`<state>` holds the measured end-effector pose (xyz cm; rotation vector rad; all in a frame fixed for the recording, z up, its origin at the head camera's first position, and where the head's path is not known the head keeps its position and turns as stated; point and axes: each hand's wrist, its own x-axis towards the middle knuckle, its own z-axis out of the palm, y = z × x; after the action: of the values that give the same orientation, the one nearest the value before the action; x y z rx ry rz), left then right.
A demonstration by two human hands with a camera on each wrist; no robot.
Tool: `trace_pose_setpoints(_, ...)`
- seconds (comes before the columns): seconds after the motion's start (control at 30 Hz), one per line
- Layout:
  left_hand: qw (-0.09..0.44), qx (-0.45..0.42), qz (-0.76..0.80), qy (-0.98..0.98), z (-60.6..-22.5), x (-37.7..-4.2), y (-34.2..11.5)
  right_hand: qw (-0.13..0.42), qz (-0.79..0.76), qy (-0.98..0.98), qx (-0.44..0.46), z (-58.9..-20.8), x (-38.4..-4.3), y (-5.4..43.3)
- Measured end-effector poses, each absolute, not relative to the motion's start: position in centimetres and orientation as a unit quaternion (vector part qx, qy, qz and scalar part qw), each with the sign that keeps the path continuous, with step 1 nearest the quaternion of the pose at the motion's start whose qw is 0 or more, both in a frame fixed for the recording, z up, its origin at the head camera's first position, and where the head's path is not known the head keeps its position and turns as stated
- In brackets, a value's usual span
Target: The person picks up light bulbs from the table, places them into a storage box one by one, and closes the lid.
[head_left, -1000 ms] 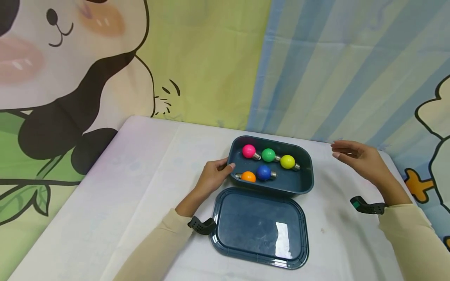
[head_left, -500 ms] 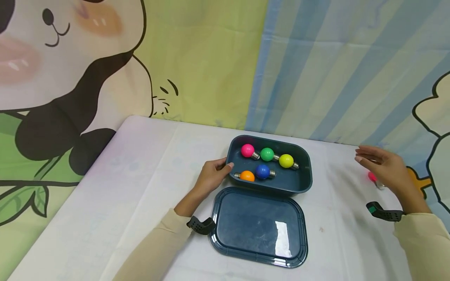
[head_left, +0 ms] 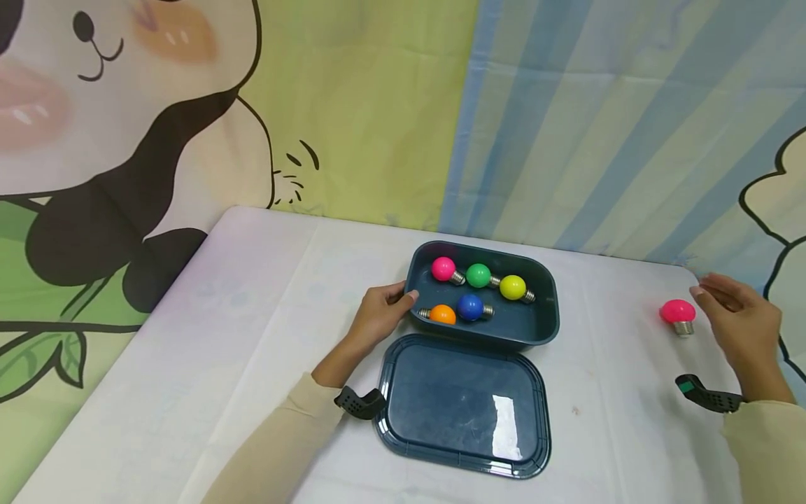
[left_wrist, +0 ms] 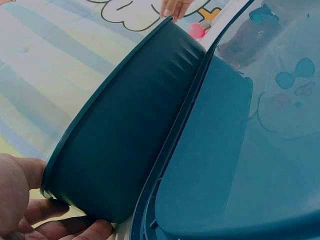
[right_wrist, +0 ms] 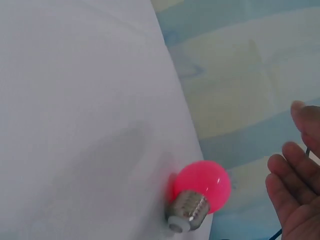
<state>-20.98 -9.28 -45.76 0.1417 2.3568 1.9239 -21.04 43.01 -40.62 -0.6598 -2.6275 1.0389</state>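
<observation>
My left hand [head_left: 380, 316] grips the left end of a dark blue plastic box [head_left: 532, 318], thumb at the rim and fingers against the outer wall, as the left wrist view [left_wrist: 110, 125] also shows of that box. Inside lie a pink light bulb [head_left: 443, 269], a green bulb [head_left: 478, 275], a yellow bulb [head_left: 513, 287], a blue bulb [head_left: 470, 307] and an orange bulb [head_left: 443, 315]. A second pink bulb [head_left: 677, 311] with a silver screw base rests on the white table at the right. Just right of it is my right hand [head_left: 746, 325], holding nothing, fingers loosely bent and apart from the bulb.
A dark blue lid [head_left: 460, 399] lies flat in front of the box, beside my left wrist. The white-covered table [head_left: 283, 350] ends at the back against a printed curtain [head_left: 378, 119]. The loose pink bulb lies near the table's right edge.
My right hand has moved rightward, away from the box, uncovering the loose pink bulb that it hid before. My left hand, the box and the bulbs inside stay as they were.
</observation>
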Motion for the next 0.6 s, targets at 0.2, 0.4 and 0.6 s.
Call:
trace_pose_setpoints(0.2, 0.052, 0.041, 0.629, 0.775, -45.7, -21.0, -9.3, 0.113, 0.373, -0.881, -0.268, -42.0, -20.7, 44.1)
trace_pose_setpoints(0.4, 0.05, 0.04, 0.629, 0.775, -45.9, -21.2, -9.2, 0.081, 0.374, -0.884, -0.267, -43.2, -20.5, 44.3)
trace_pose_setpoints(0.6, 0.048, 0.042, 0.629, 0.775, -46.0, -21.4, -9.3, 0.054, 0.405, -0.871, -0.273, -43.9, -20.5, 44.9)
